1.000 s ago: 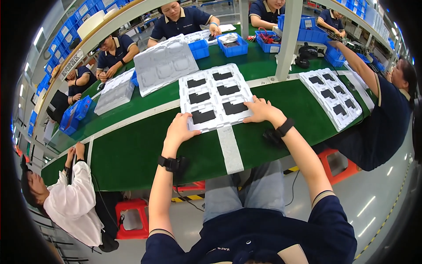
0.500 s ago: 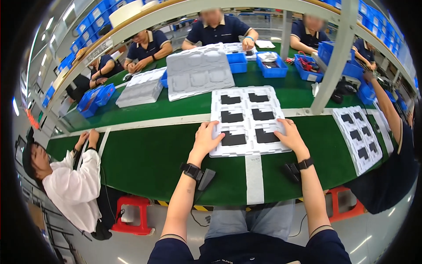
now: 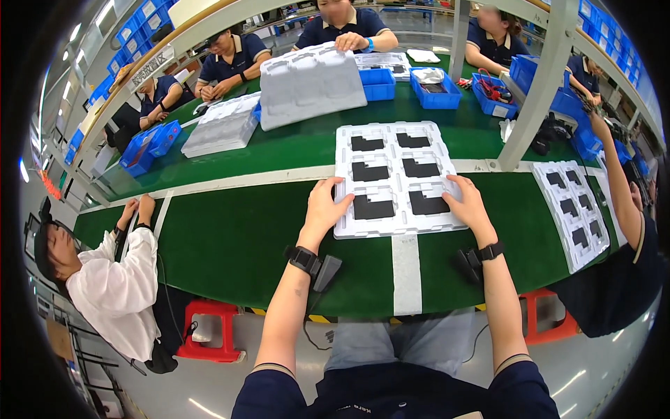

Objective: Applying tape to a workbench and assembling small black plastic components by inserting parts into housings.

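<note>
A white moulded tray lies in front of me on the green bench, holding several flat black L-shaped pieces in its recesses. My left hand grips the tray's near left edge, its thumb over the rim beside a black piece. On the opposite edge my right hand holds the same way, thumb pointing inward. The undersides of my fingers are hidden by the tray. Each wrist wears a black strap, with a dark block-shaped device beside the left one.
Across the bench a person's hand holds a tilted grey-white tray. Another tray of black pieces lies at right. Blue bins line the far side. A metal post rises at right. Co-workers sit around, one in white sleeves at left.
The person opposite has put a hand on the grey-white tray's top edge and tilted it up. My hands keep their places on my tray; the view has shifted slightly.
</note>
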Tool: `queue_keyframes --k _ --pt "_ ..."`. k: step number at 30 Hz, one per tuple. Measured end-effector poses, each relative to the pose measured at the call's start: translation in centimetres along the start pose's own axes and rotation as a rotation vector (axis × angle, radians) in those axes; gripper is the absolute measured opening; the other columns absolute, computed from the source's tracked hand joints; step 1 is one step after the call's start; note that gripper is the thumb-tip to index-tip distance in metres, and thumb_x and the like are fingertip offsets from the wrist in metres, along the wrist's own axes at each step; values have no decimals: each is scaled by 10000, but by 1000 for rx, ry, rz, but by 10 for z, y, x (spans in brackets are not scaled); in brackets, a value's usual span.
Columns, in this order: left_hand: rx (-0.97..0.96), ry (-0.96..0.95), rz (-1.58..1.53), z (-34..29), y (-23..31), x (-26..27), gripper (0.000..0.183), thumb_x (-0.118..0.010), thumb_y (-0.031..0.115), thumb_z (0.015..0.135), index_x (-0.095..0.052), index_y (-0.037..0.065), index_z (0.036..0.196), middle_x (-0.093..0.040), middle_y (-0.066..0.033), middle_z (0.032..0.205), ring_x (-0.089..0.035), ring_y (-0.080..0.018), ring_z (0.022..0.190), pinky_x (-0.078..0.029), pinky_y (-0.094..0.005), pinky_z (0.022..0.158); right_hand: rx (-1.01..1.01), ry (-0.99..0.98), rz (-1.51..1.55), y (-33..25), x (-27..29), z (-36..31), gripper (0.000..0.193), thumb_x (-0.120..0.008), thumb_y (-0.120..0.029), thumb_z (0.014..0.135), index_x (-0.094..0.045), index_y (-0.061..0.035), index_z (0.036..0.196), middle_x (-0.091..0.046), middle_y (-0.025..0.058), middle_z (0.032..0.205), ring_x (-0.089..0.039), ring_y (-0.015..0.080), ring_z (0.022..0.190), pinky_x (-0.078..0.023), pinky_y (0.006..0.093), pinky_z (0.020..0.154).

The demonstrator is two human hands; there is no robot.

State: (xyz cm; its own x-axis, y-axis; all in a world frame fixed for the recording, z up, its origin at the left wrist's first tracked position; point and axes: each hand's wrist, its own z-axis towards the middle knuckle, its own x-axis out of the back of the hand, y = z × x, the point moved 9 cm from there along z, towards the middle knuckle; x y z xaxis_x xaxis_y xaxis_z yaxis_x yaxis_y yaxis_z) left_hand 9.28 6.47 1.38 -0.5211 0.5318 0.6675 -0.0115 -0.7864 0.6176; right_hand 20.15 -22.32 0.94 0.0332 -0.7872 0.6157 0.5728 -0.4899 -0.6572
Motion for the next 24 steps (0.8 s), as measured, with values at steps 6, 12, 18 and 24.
queue_keyframes --k 6,12,18,24 --pt "-33 2 -19 -1 1 4 438 -709 210 656 -569 15 1022 -570 -199 995 -558 -334 940 -450 -365 834 -7 2 14 0 -3 1 384 -630 -143 698 -554 -29 1057 -539 197 1071 -515 343 1004 -415 377 874" --pt "-32 12 -24 -1 0 3 427 -719 212 646 -583 19 1001 -586 -189 1003 -562 -328 948 -444 -360 836 -2 48 20 0 2 0 396 -634 -150 690 -557 -21 1057 -543 194 1061 -516 341 1000 -416 373 873" --pt "-27 7 -25 4 -7 -4 476 -725 210 643 -562 15 1046 -596 -182 989 -570 -298 942 -445 -353 826 161 312 140 -41 61 -3 239 -603 -89 724 -594 -35 956 -597 141 947 -564 295 922 -433 343 822" --pt "-32 44 -58 8 -15 -2 509 -719 211 669 -519 31 1101 -573 -181 1018 -553 -296 948 -435 -366 832 126 443 -273 -9 157 -37 234 -625 -133 693 -604 -27 900 -607 143 896 -571 311 873 -449 377 781"
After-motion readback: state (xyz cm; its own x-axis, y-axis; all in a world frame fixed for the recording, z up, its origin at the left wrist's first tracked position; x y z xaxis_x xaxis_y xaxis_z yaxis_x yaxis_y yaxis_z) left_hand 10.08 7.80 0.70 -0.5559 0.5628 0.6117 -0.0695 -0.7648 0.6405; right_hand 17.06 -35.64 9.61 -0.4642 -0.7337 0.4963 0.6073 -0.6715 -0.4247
